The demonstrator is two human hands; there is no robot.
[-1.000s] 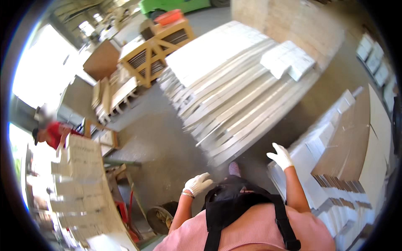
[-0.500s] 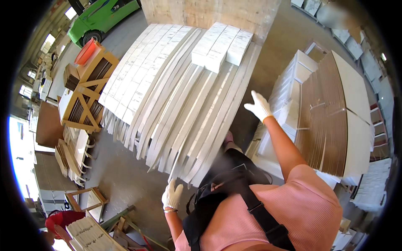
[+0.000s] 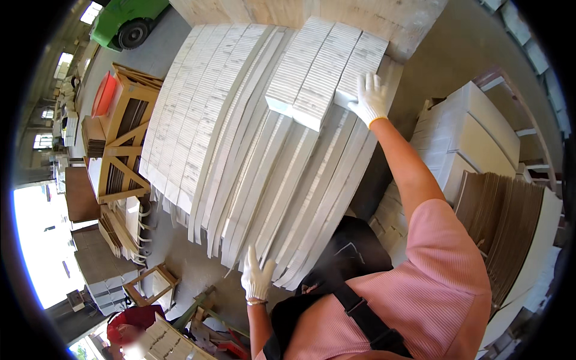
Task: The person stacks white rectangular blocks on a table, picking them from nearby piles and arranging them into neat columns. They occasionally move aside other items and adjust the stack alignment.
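Observation:
A big pile of long pale grey-white strips (image 3: 240,210) lies before me, with uneven near ends. On its far right part sit white ridged bundles (image 3: 327,66) side by side. My right hand (image 3: 370,99), in a white knit glove, is at the near right corner of the rightmost bundle, fingers spread and seemingly touching it. Near the strips' front ends is my left hand (image 3: 257,277), gloved the same way, with its fingers apart and nothing in it. Closely packed rows of ridged white pieces (image 3: 198,102) cover the pile's left side.
A plywood panel (image 3: 384,21) stands behind the pile. Wooden crates (image 3: 129,138) and a red basin (image 3: 104,95) are at the left, a green forklift (image 3: 129,27) beyond. Stacked brown cardboard sheets (image 3: 501,216) and white cartons (image 3: 474,129) flank my right. A person in red (image 3: 135,324) is at lower left.
My right hand has moved forward and left, from beside the pile to the rightmost bundle. My view has shifted closer to the pile. The left hand stays by the strips' near ends.

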